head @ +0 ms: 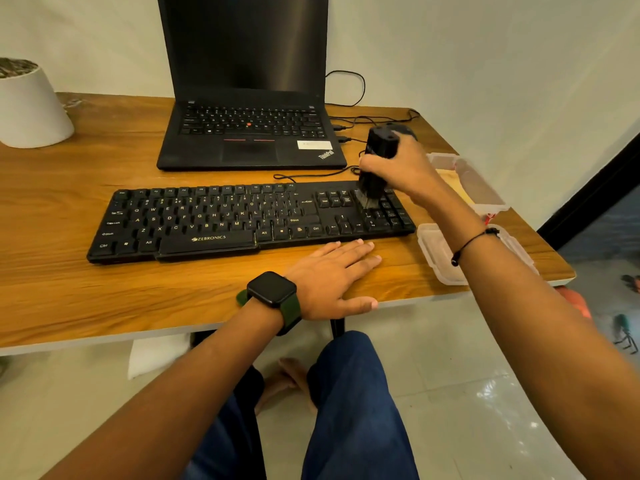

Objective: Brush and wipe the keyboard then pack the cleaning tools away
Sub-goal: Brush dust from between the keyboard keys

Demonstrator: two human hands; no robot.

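Observation:
A black keyboard [221,220] lies across the middle of the wooden desk [69,289]. My right hand [401,168] grips a black brush [377,157] upright, its grey bristles down on the number pad at the keyboard's right end. My left hand [332,275] rests flat on the desk just in front of the keyboard, fingers straight, holding nothing. A clear plastic box [481,183] stands at the desk's right edge, and its clear lid [436,251] lies nearer me, partly hidden by my right forearm.
An open black laptop [249,133] stands behind the keyboard, with cables [349,123] trailing to its right. A black mouse [405,129] peeks out behind the brush. A white pot [31,105] sits at the far left. The desk edge runs close to my knees.

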